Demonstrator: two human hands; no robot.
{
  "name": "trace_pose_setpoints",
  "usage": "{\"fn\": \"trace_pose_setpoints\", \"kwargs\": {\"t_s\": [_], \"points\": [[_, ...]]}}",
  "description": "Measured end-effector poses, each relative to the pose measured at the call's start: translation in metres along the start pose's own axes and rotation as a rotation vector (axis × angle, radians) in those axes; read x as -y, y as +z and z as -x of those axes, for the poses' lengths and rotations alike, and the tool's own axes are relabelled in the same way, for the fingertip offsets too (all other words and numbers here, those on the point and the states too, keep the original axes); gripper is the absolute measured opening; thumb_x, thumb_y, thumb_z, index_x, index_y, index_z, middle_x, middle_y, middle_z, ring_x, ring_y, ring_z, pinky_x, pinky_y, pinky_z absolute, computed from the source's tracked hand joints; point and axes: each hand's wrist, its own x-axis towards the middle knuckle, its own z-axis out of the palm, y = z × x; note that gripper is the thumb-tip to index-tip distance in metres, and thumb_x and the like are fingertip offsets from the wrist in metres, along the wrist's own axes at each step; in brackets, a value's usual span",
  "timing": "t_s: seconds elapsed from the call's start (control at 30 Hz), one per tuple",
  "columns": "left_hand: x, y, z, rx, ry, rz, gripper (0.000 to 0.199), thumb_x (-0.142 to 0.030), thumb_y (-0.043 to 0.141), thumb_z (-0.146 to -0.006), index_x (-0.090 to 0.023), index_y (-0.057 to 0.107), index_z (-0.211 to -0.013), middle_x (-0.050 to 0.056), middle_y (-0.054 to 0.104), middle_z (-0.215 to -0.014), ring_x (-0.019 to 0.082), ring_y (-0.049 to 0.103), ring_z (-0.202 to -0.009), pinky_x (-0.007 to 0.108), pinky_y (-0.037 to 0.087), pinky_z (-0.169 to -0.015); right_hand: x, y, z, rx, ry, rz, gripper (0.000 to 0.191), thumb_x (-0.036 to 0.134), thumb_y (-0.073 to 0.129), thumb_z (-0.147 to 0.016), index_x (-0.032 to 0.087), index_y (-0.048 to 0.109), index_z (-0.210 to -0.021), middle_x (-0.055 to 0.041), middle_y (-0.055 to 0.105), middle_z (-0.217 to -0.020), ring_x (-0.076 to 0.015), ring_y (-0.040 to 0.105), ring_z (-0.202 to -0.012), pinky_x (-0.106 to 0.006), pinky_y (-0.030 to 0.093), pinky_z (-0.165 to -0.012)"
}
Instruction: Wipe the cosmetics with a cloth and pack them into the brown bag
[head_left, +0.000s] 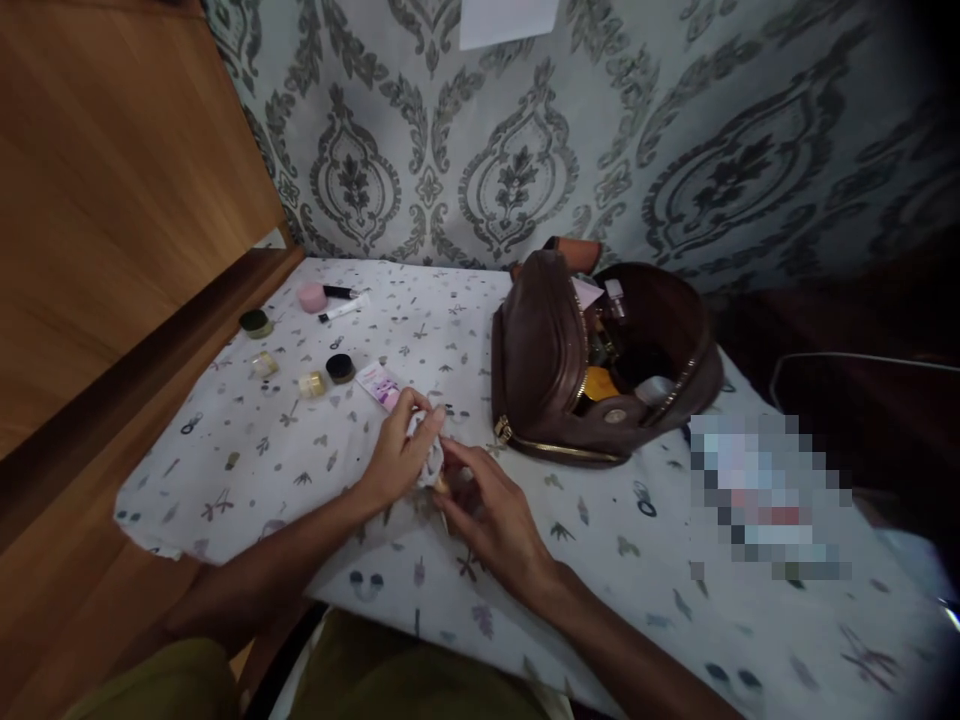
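Low over the front middle of the table, my two hands meet. My left hand (401, 445) is closed on a crumpled white cloth or tissue (430, 462). Against the cloth's right side, the fingers of my right hand (491, 505) are bent round a small pale, gold-toned item (441, 485); most of it is hidden, so its kind is unclear. Just beyond my left fingertips lies a white and purple packet (380, 386). A small dark-lidded jar (340, 368) stands to the left of that packet.
An unzipped brown leather bag (536, 350) holding several cosmetics stands right of centre. At the left are gold-toned jars (310, 384), a green-lidded jar (256, 323), a pink round container (312, 297) and a white tube (345, 308). A pixelated item (765, 500) lies at the right.
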Motion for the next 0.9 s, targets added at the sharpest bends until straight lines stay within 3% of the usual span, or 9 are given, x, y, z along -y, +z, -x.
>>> {"fn": "trace_pose_setpoints", "kwargs": {"t_s": [0.2, 0.37, 0.5, 0.6, 0.73, 0.9], "points": [[0.0, -0.008, -0.009, -0.048, -0.09, 0.045, 0.052, -0.069, 0.039, -0.092, -0.023, 0.05, -0.069, -0.002, 0.051, -0.055, 0.016, 0.052, -0.056, 0.03, 0.045, -0.06, 0.0, 0.003, 0.0, 0.059, 0.148, -0.094, 0.048, 0.021, 0.061, -0.086, 0.027, 0.053, -0.134, -0.0057, 0.069, -0.104, -0.0197, 0.064, -0.085, -0.035, 0.054, -0.079], [-0.002, -0.007, -0.011, -0.028, -0.13, 0.188, 0.062, -0.067, 0.037, -0.093, -0.021, 0.052, -0.054, 0.0, 0.053, -0.048, 0.016, 0.055, -0.051, 0.03, 0.046, -0.058, 0.002, 0.0, -0.004, 0.163, 0.286, -0.429, 0.044, 0.031, 0.066, -0.086, 0.025, 0.056, -0.128, -0.0026, 0.069, -0.099, -0.0156, 0.063, -0.079, -0.029, 0.05, -0.069], [0.0, -0.001, -0.006, -0.022, -0.147, 0.136, 0.05, -0.063, 0.042, -0.094, -0.02, 0.057, -0.073, -0.001, 0.056, -0.063, 0.015, 0.054, -0.061, 0.028, 0.045, -0.063, 0.003, 0.0, -0.007, 0.173, 0.367, -0.748, 0.053, 0.035, 0.074, -0.081, 0.024, 0.051, -0.128, 0.0002, 0.067, -0.09, -0.0146, 0.064, -0.081, -0.029, 0.05, -0.074], [0.002, 0.003, -0.001, 0.095, -0.072, 0.074, 0.043, -0.06, 0.046, -0.093, -0.02, 0.06, -0.09, 0.0, 0.058, -0.08, 0.016, 0.055, -0.075, 0.028, 0.046, -0.073, 0.003, -0.001, -0.01, 0.163, 0.408, -0.874, 0.059, 0.04, 0.079, -0.077, 0.024, 0.048, -0.124, 0.002, 0.066, -0.084, -0.0144, 0.064, -0.079, -0.028, 0.05, -0.071], [0.003, 0.004, 0.003, 0.221, -0.057, 0.064, 0.041, -0.056, 0.046, -0.095, -0.021, 0.054, -0.113, 0.001, 0.058, -0.094, 0.016, 0.056, -0.079, 0.028, 0.048, -0.075, 0.002, -0.003, -0.012, 0.108, 0.423, -0.882, 0.058, 0.045, 0.08, -0.075, 0.024, 0.048, -0.119, 0.0027, 0.065, -0.083, -0.0129, 0.063, -0.071, -0.027, 0.05, -0.067], [0.002, 0.002, 0.004, 0.35, -0.085, 0.084, 0.046, -0.055, 0.048, -0.094, -0.022, 0.049, -0.126, 0.004, 0.059, -0.107, 0.018, 0.06, -0.081, 0.028, 0.052, -0.067, 0.005, -0.005, -0.015, 0.01, 0.402, -0.844, 0.046, 0.05, 0.073, -0.08, 0.025, 0.05, -0.111, 0.0036, 0.061, -0.079, -0.0123, 0.059, -0.063, -0.027, 0.051, -0.061]]}}
